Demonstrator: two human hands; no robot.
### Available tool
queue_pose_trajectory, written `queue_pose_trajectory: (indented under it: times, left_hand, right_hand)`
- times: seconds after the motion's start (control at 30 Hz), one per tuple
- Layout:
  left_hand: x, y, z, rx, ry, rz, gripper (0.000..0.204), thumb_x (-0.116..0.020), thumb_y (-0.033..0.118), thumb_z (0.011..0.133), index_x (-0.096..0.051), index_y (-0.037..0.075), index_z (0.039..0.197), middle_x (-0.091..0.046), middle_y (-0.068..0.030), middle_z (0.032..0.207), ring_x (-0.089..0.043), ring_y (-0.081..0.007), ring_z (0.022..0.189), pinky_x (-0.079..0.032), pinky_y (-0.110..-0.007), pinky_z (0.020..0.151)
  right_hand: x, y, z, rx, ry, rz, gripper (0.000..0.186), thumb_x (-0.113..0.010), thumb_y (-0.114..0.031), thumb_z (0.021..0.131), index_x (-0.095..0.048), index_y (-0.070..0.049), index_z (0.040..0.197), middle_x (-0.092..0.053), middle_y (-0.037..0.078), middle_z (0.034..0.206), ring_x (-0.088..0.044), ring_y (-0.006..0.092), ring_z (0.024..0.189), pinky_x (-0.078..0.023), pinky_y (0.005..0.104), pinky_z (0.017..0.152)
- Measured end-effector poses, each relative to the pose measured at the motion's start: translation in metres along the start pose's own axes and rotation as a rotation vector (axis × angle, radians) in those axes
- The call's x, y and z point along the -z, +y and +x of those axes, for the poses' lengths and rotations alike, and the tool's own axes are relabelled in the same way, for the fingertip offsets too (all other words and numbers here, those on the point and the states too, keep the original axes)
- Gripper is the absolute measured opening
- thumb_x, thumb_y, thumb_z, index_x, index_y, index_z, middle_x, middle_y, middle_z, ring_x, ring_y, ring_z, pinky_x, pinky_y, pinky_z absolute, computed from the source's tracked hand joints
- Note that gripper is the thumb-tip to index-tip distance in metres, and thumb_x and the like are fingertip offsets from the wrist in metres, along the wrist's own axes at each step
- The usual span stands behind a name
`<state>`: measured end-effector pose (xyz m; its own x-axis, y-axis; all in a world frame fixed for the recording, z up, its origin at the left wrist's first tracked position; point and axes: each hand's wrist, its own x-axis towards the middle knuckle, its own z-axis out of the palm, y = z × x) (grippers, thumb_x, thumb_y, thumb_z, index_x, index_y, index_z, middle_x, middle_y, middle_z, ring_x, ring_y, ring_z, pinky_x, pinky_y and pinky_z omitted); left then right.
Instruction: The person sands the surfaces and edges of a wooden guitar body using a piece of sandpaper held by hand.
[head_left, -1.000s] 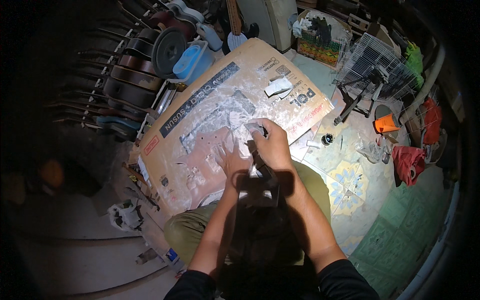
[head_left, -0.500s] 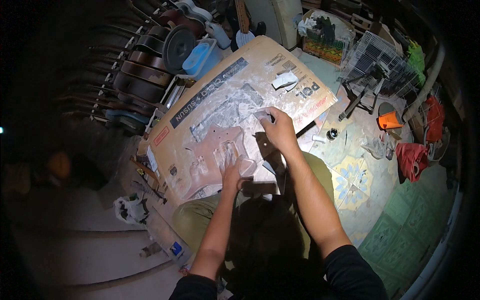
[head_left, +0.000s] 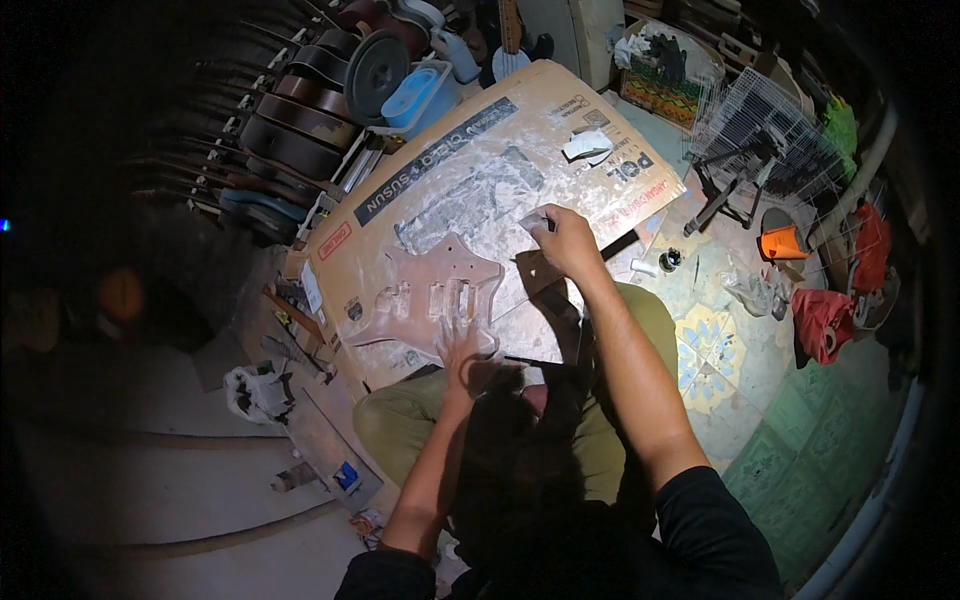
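The person is sitting on the floor and working over a flattened cardboard sheet dusted white, with an unfinished, star-shaped guitar body of bare wood lying flat on the near part of it, just ahead of the knees. The left hand is pressing down on the near edge of the guitar body, its fingers spread flat on the wood and gripping nothing. The right hand is reaching out beyond the body's right side, its fingers closing on a small pale piece that looks like a scrap of sanding paper, though it is too small to tell for sure. A similar folded white scrap is lying farther up the cardboard, well apart from both hands. To do this step well, the left palm should be bearing down evenly so the body is not sliding on the dusty cardboard, and the weight should be sitting over the wood rather than at its very edge, where it could tip. The right hand would do best pinching the piece flat rather than crumpled. A wire rack and an orange cup are standing off to the right on the patterned floor, away from the work.
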<state>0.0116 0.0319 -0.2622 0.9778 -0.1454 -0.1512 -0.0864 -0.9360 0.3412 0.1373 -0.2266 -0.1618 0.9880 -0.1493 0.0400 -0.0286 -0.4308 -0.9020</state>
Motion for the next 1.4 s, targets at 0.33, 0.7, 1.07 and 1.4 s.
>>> queue_pose_trajectory:
  times: [0.33,0.7,1.07,1.4]
  left_hand:
    - [-0.012,0.031,0.052,0.088,0.063,0.184,0.103,-0.074,0.065,0.074,-0.036,0.015,0.156,-0.014,-0.0256,0.165,-0.012,-0.0474,0.152,-0.012,-0.067,0.118]
    - [-0.031,0.033,0.053,0.104,0.092,0.098,0.103,-0.075,0.065,0.071,-0.040,0.012,0.153,-0.023,-0.0242,0.163,-0.012,-0.0442,0.152,-0.011,-0.066,0.118]
    - [0.002,-0.042,0.072,0.218,0.289,-0.167,0.075,-0.080,0.036,0.077,-0.050,0.011,0.140,-0.042,-0.0194,0.152,-0.031,-0.0410,0.144,-0.023,-0.064,0.113]
    - [0.013,-0.057,0.072,0.324,0.051,0.069,0.113,-0.077,0.061,0.072,-0.024,0.017,0.161,-0.030,-0.0327,0.155,-0.025,-0.0451,0.146,-0.018,-0.061,0.116]
  right_hand:
    - [0.001,-0.002,-0.003,-0.041,-0.027,-0.053,0.025,-0.070,-0.021,0.087,-0.072,-0.002,0.103,-0.071,0.024,0.094,-0.069,0.0413,0.090,-0.054,0.0447,0.081]
    - [-0.005,0.004,-0.007,-0.076,-0.053,0.012,0.026,-0.069,-0.020,0.087,-0.071,-0.001,0.105,-0.071,0.024,0.096,-0.069,0.0409,0.090,-0.054,0.0436,0.082]
    - [-0.103,0.093,-0.053,-0.407,-0.170,0.291,0.013,-0.058,-0.014,0.098,-0.059,-0.003,0.104,-0.060,0.006,0.075,-0.057,0.0165,0.062,-0.049,0.0334,0.050]
    - [-0.174,0.091,-0.074,-0.444,0.059,0.042,0.031,-0.066,-0.022,0.092,-0.059,0.004,0.107,-0.070,0.019,0.095,-0.067,0.0280,0.086,-0.052,0.0397,0.078]
